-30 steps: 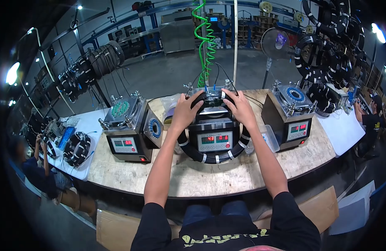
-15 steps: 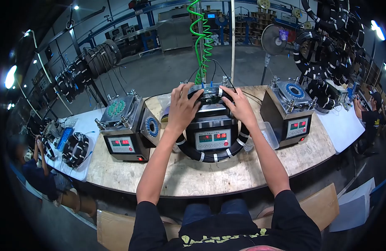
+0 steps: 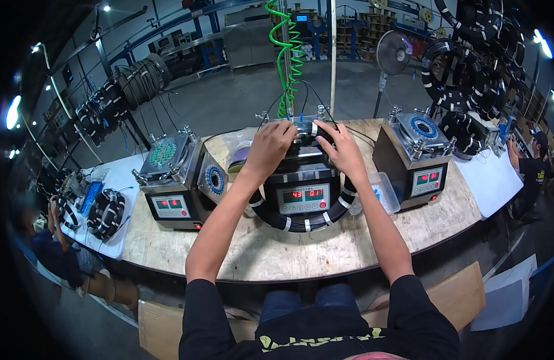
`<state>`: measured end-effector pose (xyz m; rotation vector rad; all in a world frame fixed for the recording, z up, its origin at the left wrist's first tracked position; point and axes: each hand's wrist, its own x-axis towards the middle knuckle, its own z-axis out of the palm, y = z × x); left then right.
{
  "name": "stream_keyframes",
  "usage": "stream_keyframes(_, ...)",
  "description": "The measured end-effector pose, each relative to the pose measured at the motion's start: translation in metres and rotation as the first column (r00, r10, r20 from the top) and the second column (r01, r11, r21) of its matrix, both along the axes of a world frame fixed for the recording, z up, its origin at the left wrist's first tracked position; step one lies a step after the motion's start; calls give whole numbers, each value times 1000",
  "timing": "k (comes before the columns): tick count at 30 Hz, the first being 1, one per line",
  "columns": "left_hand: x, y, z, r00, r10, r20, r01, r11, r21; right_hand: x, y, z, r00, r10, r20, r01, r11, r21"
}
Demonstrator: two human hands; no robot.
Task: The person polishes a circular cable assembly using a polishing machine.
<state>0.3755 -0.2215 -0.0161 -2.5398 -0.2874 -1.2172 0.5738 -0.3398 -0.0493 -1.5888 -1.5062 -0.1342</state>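
A coil of black cable [image 3: 298, 225] with white tape bands loops round the middle machine [image 3: 305, 177], which has a red digital display. My right hand [image 3: 342, 150] grips the coil's upper right part, thumb and fingers on either side of it. At the machine's top left, my left hand [image 3: 270, 149] has its fingers bent and pressed together; what they pinch is hidden. Thin cable ends with blue tips [image 3: 301, 118] stand up between the hands and behind them.
Similar machines stand left [image 3: 169, 186] and right [image 3: 414, 159], topped with rings of green and blue pieces. A clear plastic box [image 3: 382, 193] sits right of the middle machine. A green coiled hose [image 3: 284, 60] hangs behind. Co-workers are at far left and far right.
My left hand's fingers have drawn together from a wider spread over the machine's top. My right hand has stayed at the coil. The middle display's digits have changed.
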Motion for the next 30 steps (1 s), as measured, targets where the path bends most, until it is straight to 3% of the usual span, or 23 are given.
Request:
stream_keyframes(5,0,17,26,959,-12,-282,25,999,45,-1,0,-1,1000,-17,19,17,1000,11)
stream_keyframes(9,6,23,54,894,-89,-439,54,994,-92,-3,-1,2,1000,-27,7,27,1000,-5)
stream_keyframes(12,6,30,61,895,-220,-388,131,961,-242,-1,0,2,999,-12,-37,11,999,-45)
stream_keyframes(14,6,35,57,907,-262,-330,166,942,-291,-1,4,-4,996,-65,61,60,995,74)
stream_keyframes(18,2,39,50,965,-235,-118,132,821,-555,-12,-2,13,930,-224,291,153,957,247)
stream_keyframes(20,3,52,41,967,-248,-59,153,751,-642,-14,3,16,932,-144,334,79,977,200)
stream_keyframes(25,7,47,35,991,-134,11,115,803,-585,-24,25,28,875,-98,473,10,983,185)
stream_keyframes(28,10,41,28,990,-109,87,139,831,-539,-32,34,25,946,-38,321,2,994,111)
stream_keyframes(30,15,28,22,982,-81,171,159,846,-508,-32,39,17,940,-79,333,44,993,110)
